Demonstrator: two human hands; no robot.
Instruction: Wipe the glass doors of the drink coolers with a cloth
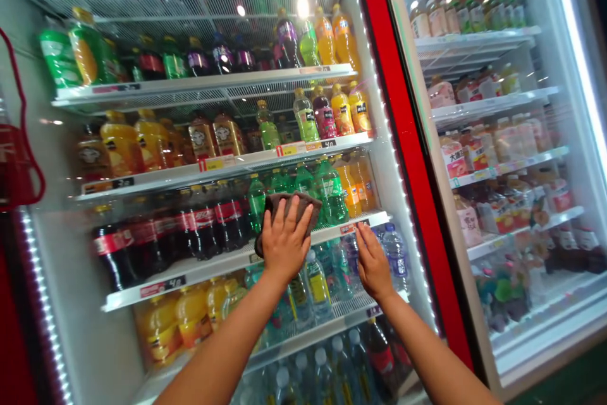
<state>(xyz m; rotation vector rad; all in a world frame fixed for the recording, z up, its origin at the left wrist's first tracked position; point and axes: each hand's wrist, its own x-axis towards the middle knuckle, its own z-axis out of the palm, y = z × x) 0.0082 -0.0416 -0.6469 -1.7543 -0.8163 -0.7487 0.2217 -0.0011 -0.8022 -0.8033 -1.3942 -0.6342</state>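
Observation:
My left hand [284, 241] presses a dark brown cloth [289, 206] flat against the glass door [156, 158] of a drinks fridge, fingers spread over the cloth. My right hand [372, 266] lies flat on the same glass just to the right, fingers stretched out, holding nothing. Behind the glass at hand height stand green bottles [327, 193] and dark cola bottles [199, 228] on a white shelf [199, 269].
A red door frame [403, 133] runs diagonally right of my hands. Beyond it a second glass-fronted fridge [512, 139] holds more bottles on white shelves. A red fridge edge [19, 165] sits at the far left. Shelves above and below carry orange, yellow and water bottles.

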